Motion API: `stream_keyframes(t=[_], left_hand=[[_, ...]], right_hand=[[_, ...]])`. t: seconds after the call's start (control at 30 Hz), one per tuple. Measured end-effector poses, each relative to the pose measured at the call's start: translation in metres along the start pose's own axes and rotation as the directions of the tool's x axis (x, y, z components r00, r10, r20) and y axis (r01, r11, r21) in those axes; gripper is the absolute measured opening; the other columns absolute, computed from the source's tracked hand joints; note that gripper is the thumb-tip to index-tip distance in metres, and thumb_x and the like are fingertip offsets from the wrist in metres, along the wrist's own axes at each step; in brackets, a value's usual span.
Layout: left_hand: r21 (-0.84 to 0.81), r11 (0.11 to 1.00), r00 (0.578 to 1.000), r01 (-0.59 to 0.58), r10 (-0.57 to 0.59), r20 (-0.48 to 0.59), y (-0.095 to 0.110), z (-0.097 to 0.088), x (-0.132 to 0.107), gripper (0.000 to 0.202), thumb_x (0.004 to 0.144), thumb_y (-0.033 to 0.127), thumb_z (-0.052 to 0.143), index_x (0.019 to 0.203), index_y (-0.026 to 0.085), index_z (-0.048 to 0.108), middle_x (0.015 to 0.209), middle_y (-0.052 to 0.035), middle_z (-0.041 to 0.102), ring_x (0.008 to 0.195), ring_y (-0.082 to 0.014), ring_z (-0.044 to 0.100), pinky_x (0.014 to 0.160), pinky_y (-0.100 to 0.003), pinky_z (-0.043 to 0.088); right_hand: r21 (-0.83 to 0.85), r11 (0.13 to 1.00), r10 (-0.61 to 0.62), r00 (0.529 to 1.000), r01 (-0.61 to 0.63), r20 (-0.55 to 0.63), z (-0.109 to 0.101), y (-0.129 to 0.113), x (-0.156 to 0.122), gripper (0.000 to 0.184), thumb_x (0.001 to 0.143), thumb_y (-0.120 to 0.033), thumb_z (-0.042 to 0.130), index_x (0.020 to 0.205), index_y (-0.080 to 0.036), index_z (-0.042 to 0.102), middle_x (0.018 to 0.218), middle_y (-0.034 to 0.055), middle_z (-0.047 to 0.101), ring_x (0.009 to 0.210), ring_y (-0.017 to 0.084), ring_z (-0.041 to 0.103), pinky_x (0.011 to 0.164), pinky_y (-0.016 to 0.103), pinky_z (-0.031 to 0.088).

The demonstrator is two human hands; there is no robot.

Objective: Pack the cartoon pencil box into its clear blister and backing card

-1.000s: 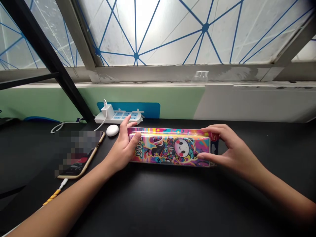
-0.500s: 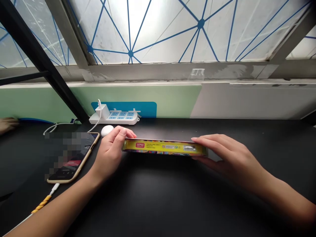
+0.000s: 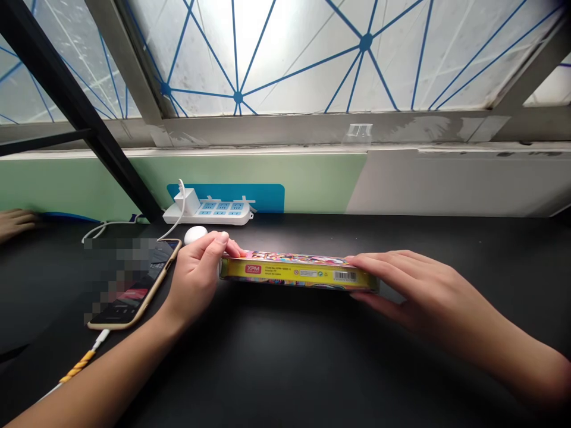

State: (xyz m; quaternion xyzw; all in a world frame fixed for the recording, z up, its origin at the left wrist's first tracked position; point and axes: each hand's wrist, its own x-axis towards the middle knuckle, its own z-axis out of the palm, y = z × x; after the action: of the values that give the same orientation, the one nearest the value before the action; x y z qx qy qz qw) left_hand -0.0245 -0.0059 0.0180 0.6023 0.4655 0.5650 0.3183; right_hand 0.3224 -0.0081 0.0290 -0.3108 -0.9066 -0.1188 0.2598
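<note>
A flat, colourful box [image 3: 285, 272] is held between my hands above the black table, its narrow yellow edge with a red "XPM" label and a barcode turned toward me. A strip of its patterned top face also shows. My left hand [image 3: 198, 267] grips the left end, with the thumb folded over and fingertips on the top edge. At the right end, my right hand [image 3: 413, 285] holds the box between fingers above and thumb below. What the box contains is hidden.
Left on the black table [image 3: 285, 368] lies a phone [image 3: 143, 297] with a cable plugged in. Behind it are a white rounded object [image 3: 195, 234] and a power strip [image 3: 209, 213] with a charger. Another person's hand [image 3: 15, 224] rests at far left. A black post [image 3: 89, 125] slants upward.
The box has tipped slightly, so more of its patterned top face shows, and its right end sits a little lower. My right hand has moved down slightly with it.
</note>
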Motion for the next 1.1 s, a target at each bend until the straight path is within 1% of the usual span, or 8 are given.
stream_keyframes(t=[0.13,0.27,0.4,0.5,0.63,0.77,1.0,1.1], left_hand=[[-0.08,0.997,1.0,0.0,-0.001,-0.013,-0.003,0.0,0.002,0.045,0.102,0.034,0.048,0.062,0.022,0.066,0.07,-0.0019,0.067,0.078,-0.021,0.065,0.091,-0.038,0.054],[-0.099,0.995,0.999,0.018,-0.014,0.037,-0.005,0.0,0.002,0.046,0.101,0.034,0.047,0.058,0.022,0.06,0.064,-0.0014,0.062,0.072,-0.0199,0.061,0.096,-0.039,0.051],[-0.051,0.997,0.997,0.056,-0.053,0.058,-0.006,-0.001,0.003,0.041,0.099,0.037,0.053,0.063,0.021,0.062,0.07,-0.0023,0.063,0.075,-0.0204,0.06,0.081,-0.034,0.051],[0.003,0.998,0.994,0.066,-0.066,0.089,-0.005,-0.001,0.002,0.039,0.1,0.037,0.054,0.065,0.02,0.062,0.07,-0.0024,0.064,0.073,-0.0194,0.059,0.072,-0.031,0.047],[0.089,0.995,0.988,0.046,-0.059,0.143,-0.004,0.002,0.0,0.039,0.1,0.038,0.052,0.068,0.019,0.064,0.07,-0.0024,0.065,0.07,-0.0179,0.057,0.069,-0.029,0.045],[0.126,0.991,0.977,0.033,-0.058,0.205,-0.003,0.007,-0.002,0.037,0.099,0.037,0.054,0.069,0.019,0.066,0.072,-0.0025,0.066,0.071,-0.0176,0.059,0.071,-0.029,0.046],[0.194,0.981,0.988,0.023,-0.051,0.143,-0.003,0.004,0.004,0.039,0.099,0.042,0.051,0.069,0.02,0.064,0.072,-0.0028,0.066,0.072,-0.0189,0.062,0.07,-0.03,0.049],[0.306,0.952,0.996,-0.03,0.001,0.092,-0.007,-0.005,0.012,0.026,0.099,0.042,0.053,0.091,0.02,0.065,0.09,-0.0046,0.07,0.086,-0.021,0.066,0.073,-0.03,0.051]], right_hand=[[-0.02,1.0,-0.023,1.0,0.024,0.014,-0.001,-0.002,0.002,0.038,0.097,-0.028,0.064,0.134,-0.026,0.059,0.113,0.0058,0.078,0.089,0.024,0.075,0.08,0.038,0.058],[-0.018,0.998,-0.053,0.998,0.054,0.044,0.001,-0.002,0.002,0.037,0.098,-0.026,0.062,0.134,-0.028,0.058,0.111,0.005,0.079,0.09,0.025,0.074,0.079,0.04,0.058],[0.029,0.999,-0.031,0.997,0.029,0.075,0.005,-0.002,0.002,0.038,0.098,-0.026,0.06,0.136,-0.031,0.059,0.116,0.0057,0.077,0.096,0.027,0.073,0.082,0.042,0.057],[0.026,0.999,-0.03,0.996,0.028,0.09,0.009,-0.002,0.003,0.036,0.097,-0.025,0.06,0.133,-0.027,0.061,0.118,0.0078,0.076,0.101,0.028,0.072,0.085,0.043,0.057],[-0.016,0.998,-0.056,0.993,0.058,0.105,0.016,-0.001,0.003,0.035,0.098,-0.019,0.057,0.132,-0.021,0.062,0.121,0.0114,0.075,0.103,0.029,0.07,0.085,0.043,0.057],[-0.032,0.997,-0.058,0.99,0.063,0.13,0.028,0.0,0.001,0.048,0.096,-0.01,0.052,0.142,-0.021,0.058,0.131,0.0128,0.071,0.115,0.031,0.067,0.094,0.047,0.056],[-0.013,1.0,-0.021,0.986,0.023,0.167,0.033,-0.002,-0.001,0.06,0.093,-0.008,0.051,0.151,-0.025,0.049,0.136,0.013,0.067,0.121,0.031,0.064,0.097,0.05,0.057],[-0.025,1.0,-0.008,0.979,0.013,0.202,0.033,-0.006,-0.003,0.063,0.093,-0.012,0.052,0.154,-0.024,0.044,0.141,0.014,0.064,0.125,0.033,0.062,0.099,0.052,0.056]])
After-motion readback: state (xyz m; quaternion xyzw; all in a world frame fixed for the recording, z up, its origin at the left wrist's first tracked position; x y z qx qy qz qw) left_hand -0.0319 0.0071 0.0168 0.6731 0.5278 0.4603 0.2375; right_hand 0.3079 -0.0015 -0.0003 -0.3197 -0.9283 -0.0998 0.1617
